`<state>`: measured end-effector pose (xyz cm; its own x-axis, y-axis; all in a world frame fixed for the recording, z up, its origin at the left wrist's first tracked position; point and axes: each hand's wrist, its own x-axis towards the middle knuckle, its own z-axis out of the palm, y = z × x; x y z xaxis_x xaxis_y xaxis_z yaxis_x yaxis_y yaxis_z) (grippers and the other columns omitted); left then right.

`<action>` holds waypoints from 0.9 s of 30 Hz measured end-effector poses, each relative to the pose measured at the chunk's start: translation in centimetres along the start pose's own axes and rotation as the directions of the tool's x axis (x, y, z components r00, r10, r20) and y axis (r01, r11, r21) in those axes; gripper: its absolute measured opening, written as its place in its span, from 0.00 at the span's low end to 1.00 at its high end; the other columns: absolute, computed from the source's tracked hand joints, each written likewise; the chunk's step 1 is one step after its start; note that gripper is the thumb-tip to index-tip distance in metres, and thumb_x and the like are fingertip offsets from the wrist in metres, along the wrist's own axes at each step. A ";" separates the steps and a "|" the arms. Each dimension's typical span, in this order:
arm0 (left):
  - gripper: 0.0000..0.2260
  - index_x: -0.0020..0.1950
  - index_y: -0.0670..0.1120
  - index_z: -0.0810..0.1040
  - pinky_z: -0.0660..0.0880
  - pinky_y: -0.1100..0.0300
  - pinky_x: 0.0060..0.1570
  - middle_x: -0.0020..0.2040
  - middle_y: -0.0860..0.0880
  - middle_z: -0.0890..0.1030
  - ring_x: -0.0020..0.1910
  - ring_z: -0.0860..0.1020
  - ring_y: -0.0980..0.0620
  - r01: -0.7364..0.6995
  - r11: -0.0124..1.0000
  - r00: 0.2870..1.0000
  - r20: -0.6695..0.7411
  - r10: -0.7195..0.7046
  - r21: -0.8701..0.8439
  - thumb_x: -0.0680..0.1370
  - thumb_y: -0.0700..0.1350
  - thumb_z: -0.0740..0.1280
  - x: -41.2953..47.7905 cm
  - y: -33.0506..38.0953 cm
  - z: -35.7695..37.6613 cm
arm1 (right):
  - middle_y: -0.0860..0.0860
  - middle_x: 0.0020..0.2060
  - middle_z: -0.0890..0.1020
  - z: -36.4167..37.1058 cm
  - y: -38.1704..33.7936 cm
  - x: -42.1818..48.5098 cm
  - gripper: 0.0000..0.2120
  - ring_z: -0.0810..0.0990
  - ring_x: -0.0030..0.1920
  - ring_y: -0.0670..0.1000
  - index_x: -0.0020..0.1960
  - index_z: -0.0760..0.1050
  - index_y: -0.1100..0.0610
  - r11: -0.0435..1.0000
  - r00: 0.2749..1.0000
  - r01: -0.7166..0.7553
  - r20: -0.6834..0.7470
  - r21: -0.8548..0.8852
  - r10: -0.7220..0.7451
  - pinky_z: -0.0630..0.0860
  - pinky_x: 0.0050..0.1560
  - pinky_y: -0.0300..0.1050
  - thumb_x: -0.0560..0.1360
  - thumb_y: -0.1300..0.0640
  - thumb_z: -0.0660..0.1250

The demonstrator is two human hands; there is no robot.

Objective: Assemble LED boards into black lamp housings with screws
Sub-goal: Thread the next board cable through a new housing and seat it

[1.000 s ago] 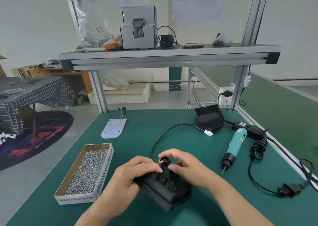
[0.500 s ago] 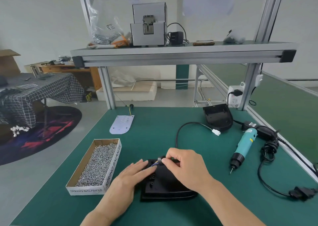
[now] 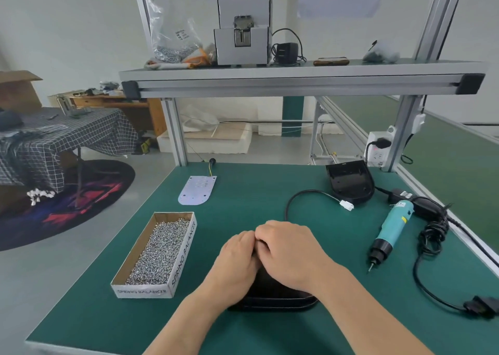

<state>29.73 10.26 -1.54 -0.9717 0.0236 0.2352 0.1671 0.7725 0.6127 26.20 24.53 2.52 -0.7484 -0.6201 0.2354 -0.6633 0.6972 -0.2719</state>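
Since half a second ago, my left hand (image 3: 237,260) has lifted off its flat rest and curled up against my right hand (image 3: 290,249). Both now sit bunched knuckle to knuckle over the far end of the black lamp housing (image 3: 272,302).

Far left on the green table (image 3: 108,314) stands the open cardboard box (image 3: 183,257), heaped with small silver screws (image 3: 156,252). Beyond it, further from me, the bare LED board (image 3: 197,191) lies flat, with a thin wire running off its far edge.

My left hand comes next. It rests on the housing with the fingers bent under, touching the right hand's fingers. I cannot tell whether it grips anything, because the fingertips are hidden. The housing lies flat on the table right in front of me. Only its near rim shows beneath my wrists.

My right hand covers the housing's far end with the fingers curled down. What they hold, if anything, I cannot tell. A black cable (image 3: 287,206) loops out from behind that hand and arcs away to the right, ending in a white connector (image 3: 347,205).

That connector lies just beside a second black housing (image 3: 351,183), open side up, near the table's back edge. Further right the teal electric screwdriver (image 3: 393,229) lies with its bit pointing toward me. Its black cord (image 3: 432,233) is bunched beside it and trails to a plug (image 3: 480,307) at the near right.
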 end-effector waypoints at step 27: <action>0.06 0.40 0.53 0.81 0.68 0.74 0.47 0.55 0.54 0.72 0.51 0.72 0.67 0.119 0.927 0.966 -0.173 -0.190 -0.356 0.75 0.43 0.74 0.8 0.3 -0.3 | 0.45 0.34 0.71 -4.4 0.3 -2.2 0.10 0.68 0.37 0.47 0.40 0.73 0.49 0.997 0.928 -0.080 -0.365 0.004 0.076 0.68 0.34 0.45 0.80 0.51 0.63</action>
<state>29.03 10.28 -0.95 -0.9418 -0.2342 0.2414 0.0991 0.4926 0.8646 27.66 27.67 6.03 -0.7467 -0.3906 0.5385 -0.6009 0.7433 -0.2940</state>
